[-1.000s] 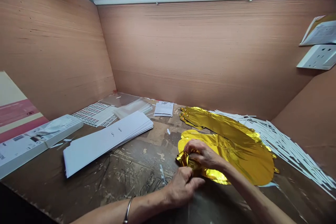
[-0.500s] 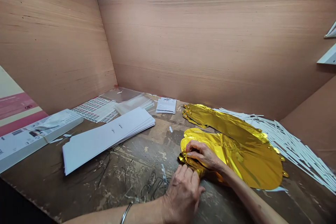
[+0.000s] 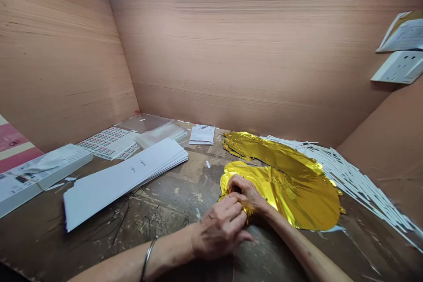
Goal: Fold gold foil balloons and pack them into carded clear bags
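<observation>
A flat gold foil balloon [image 3: 307,198] lies on the worktable, its near left end bunched up between my two hands. My left hand [image 3: 223,227], with a metal bangle on the wrist, is closed on the gathered foil edge. Pressed against its fingertips, my right hand [image 3: 247,194] pinches the same bunched end, its fingers curled. The fingers hide most of the folded part. More flat gold foil balloons [image 3: 264,146] lie just behind, partly under the one I hold.
White sticks [image 3: 357,180] are heaped at the right. Left of my hands lie a stack of white cards [image 3: 122,180], a long white box [image 3: 42,174], sticker sheets [image 3: 107,141], clear bags [image 3: 161,134] and small printed slips [image 3: 202,135]. A socket panel [image 3: 398,67] hangs on the right wall.
My left hand has moved up against my right hand, and the rolled foil end that showed between them is now mostly covered. The view has turned slightly right and upward.
</observation>
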`<state>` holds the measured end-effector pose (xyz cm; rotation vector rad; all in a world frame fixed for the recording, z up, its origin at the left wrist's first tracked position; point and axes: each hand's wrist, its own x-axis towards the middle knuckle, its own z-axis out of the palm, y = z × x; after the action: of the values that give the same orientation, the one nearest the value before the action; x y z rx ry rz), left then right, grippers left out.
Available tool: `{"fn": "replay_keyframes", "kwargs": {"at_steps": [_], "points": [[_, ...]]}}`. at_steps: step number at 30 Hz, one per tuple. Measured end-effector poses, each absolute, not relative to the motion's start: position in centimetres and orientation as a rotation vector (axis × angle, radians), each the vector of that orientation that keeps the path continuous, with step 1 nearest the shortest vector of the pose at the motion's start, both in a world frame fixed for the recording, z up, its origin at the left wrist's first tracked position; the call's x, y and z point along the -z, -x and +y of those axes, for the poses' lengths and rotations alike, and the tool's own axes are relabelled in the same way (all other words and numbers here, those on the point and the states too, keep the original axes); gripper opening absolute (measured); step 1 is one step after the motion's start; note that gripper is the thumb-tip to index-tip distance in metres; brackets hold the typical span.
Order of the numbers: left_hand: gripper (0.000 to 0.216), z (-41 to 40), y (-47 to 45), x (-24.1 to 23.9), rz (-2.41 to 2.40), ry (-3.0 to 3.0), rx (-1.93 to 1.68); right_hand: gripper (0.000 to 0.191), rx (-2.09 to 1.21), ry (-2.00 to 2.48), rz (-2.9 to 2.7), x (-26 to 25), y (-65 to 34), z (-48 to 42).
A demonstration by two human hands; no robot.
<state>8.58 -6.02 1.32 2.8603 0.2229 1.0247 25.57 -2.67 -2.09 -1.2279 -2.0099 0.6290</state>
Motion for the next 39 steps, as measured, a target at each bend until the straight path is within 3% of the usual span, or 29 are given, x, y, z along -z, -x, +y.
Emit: {"fn": "replay_keyframes", "kwargs": {"at_steps": [5, 9, 14, 18, 22, 26, 30, 36, 39], "points": [[0.052, -3.9, -7.7, -1.9, 0.075, -2.678, -1.029, 0.007, -0.65, 1.246, -1.906, 2.1, -25.5, -2.7], [0.039, -3.3, -7.4, -1.3, 0.023, -2.73, -0.62, 0.006, -0.644, 1.269, -1.843, 2.3, -24.9, -2.0], [0.047, -3.2, -7.0, -0.2, 0.203, -2.769, -0.481, 0.012, -0.579, 1.314, -1.732, 0.9, -25.8, -2.3], [0.063, -3.2, -6.9, 0.5, 0.291, -2.788, -0.44, 0.022, -0.342, 1.328, -1.969, -1.0, -27.2, -6.6], [0.072, -3.0, -7.2, 0.6, 0.402, -2.746, -0.41, 0.04, 0.105, 1.316, -2.35, -0.8, -25.9, -11.3], [0.067, -3.0, -7.3, 0.5, 0.468, -2.722, -0.401, 0.032, 0.341, 1.298, -2.429, 0.4, -23.9, -12.0], [0.068, -2.7, -6.9, 0.1, 0.496, -2.693, -0.383, 0.024, 0.138, 1.239, -2.353, 1.2, -23.9, -10.9], [0.049, -1.0, -6.1, 0.1, 0.548, -2.551, -0.401, 0.023, -0.492, 1.514, -1.746, 1.7, -25.7, -10.0], [0.034, -0.1, -6.8, 0.9, 0.675, -2.391, -0.558, 0.018, -0.65, 1.579, -1.464, 1.9, -25.9, -9.3]]}}
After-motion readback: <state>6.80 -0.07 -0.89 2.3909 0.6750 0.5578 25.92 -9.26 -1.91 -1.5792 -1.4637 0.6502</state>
